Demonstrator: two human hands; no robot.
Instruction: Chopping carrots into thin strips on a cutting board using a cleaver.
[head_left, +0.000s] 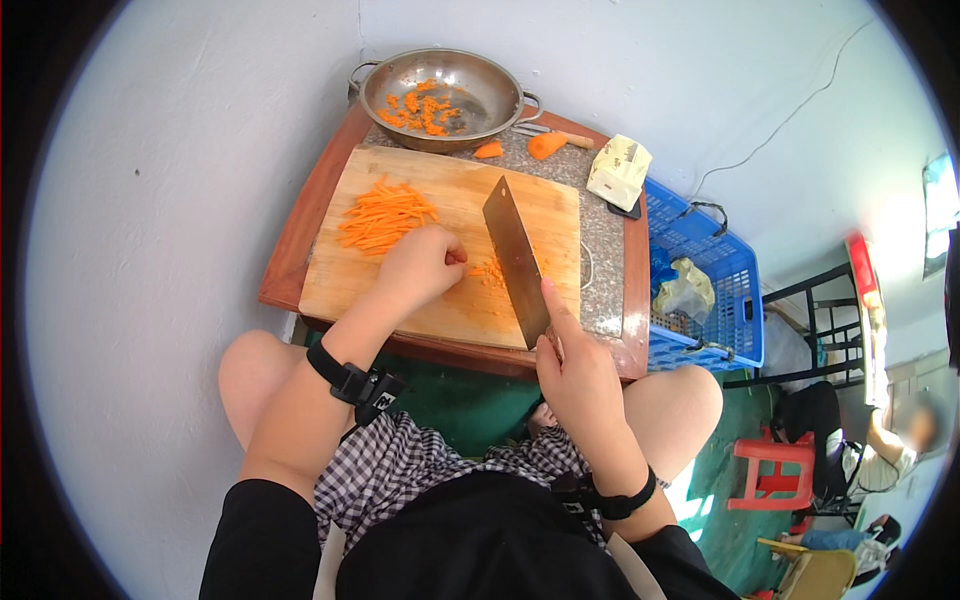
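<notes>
My right hand (581, 364) grips the handle of a cleaver (517, 262), its index finger laid along the blade. The blade stands over the right half of a wooden cutting board (450, 307). My left hand (421, 262) is curled low over the board, its fingers closed on the ends of thin carrot strips that peek out towards the blade. How many strips it holds is hidden. Finely diced carrot (491, 274) lies against the cleaver's left side. Beyond my left hand rests a pile of carrot strips (386, 214).
Behind the board, a two-handled metal pan (480, 112) holds carrot bits. Carrot pieces (546, 145), a wooden-handled tool (576, 140) and a tissue pack (619, 171) lie nearby. A blue plastic basket (739, 277) stands right of the table. Walls rise left and behind; people sit far right.
</notes>
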